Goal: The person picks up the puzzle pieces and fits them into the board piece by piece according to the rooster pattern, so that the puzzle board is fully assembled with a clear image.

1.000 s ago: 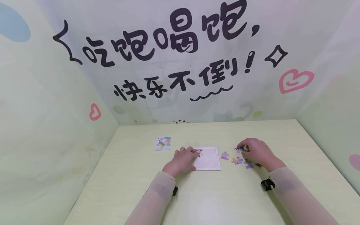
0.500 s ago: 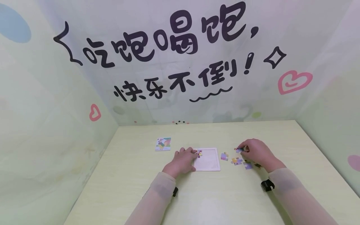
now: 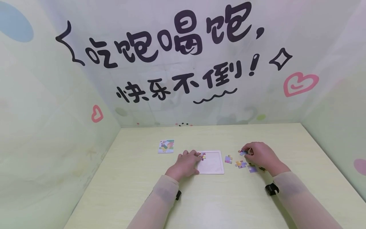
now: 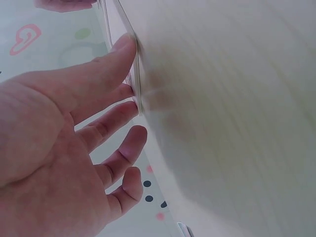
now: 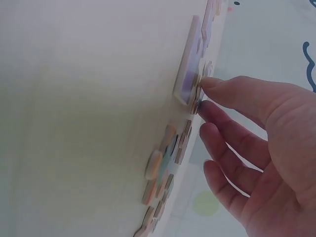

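Observation:
My left hand [image 3: 184,163] rests at the left side of a white puzzle tray [image 3: 211,172]. Its thumb touches the tray's edge [image 4: 133,69] in the left wrist view, with the fingers loosely bent and spread. One colourful puzzle piece [image 3: 203,156] lies in the tray's far left corner beside those fingertips. To the right, my right hand [image 3: 263,156] pinches a jigsaw piece [image 3: 242,152] between thumb and index finger. Beneath and beside it lie a purple-and-yellow piece [image 3: 240,164] and a purple piece [image 3: 252,168]; other pieces are partly hidden by the hand.
Between tray and right hand lies a single purple puzzle piece [image 3: 228,159]. A small square picture card [image 3: 166,146] lies at the back left of the pale wooden table [image 3: 137,165]. Printed cloth walls [image 3: 160,108] close off the back and both sides.
Both hands stay almost where they were. The right fingertips keep hold of the piece with only a slight shift; the tray and the loose pieces have not visibly moved.

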{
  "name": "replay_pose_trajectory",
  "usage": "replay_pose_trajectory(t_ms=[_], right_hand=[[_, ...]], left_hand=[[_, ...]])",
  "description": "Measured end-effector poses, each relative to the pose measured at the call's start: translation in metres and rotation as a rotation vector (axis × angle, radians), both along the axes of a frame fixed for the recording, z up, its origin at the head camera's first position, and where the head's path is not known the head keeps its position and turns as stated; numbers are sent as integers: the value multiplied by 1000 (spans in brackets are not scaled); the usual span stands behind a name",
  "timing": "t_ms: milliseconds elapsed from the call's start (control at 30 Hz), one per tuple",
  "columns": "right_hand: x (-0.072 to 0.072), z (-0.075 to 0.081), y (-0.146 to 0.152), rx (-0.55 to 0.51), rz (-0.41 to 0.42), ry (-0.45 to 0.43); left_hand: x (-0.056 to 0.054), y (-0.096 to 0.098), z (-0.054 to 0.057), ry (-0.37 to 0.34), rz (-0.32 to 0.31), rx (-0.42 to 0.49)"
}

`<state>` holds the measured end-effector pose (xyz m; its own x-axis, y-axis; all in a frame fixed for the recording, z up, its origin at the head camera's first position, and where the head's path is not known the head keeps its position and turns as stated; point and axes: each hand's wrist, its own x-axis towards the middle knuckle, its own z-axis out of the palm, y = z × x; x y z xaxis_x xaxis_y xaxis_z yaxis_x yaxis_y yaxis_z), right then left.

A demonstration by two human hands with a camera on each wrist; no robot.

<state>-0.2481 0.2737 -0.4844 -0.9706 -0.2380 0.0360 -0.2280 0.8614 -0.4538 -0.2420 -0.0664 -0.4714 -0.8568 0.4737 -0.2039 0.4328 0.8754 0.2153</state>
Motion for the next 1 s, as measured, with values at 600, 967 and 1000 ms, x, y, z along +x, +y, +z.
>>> replay_pose_trajectory(t_ms=[600,967,1000], right_hand=[[-1,-1,-5,13,-16,21],[-3,1,-11,23,-9,36],[-3,1,-12,22,-9,37]], left_hand=[[0,-1,1,2,-3,-2],[1,0,2,1,-9,-16],[1,0,2,1,-9,-17]])
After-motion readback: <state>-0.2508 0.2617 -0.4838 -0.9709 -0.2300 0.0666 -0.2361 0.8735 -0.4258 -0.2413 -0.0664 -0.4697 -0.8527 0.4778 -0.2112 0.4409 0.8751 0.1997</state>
